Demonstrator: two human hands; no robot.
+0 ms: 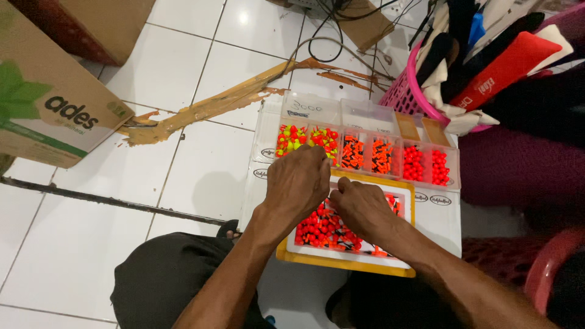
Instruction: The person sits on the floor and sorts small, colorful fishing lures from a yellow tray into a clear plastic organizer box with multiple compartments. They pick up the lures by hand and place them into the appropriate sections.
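Observation:
A yellow-rimmed white tray (341,263) on my lap holds a heap of small red-orange round floats (317,230) with black tips. My left hand (297,183) hovers over the tray's far left edge, fingers curled together; whether it pinches a float I cannot tell. My right hand (361,206) rests on the heap, fingertips pressed together next to the left hand. Beyond the tray lies a clear compartment box (317,111) with rows of yellow-and-red (291,140), orange-and-black (352,152) and red floats (423,164).
A pink basket (402,91) full of clothes stands at the right. Cardboard boxes (42,103) sit at the left on the white tiled floor (183,61). Black cables (332,24) trail at the top. A dark metal bar (91,198) crosses the floor.

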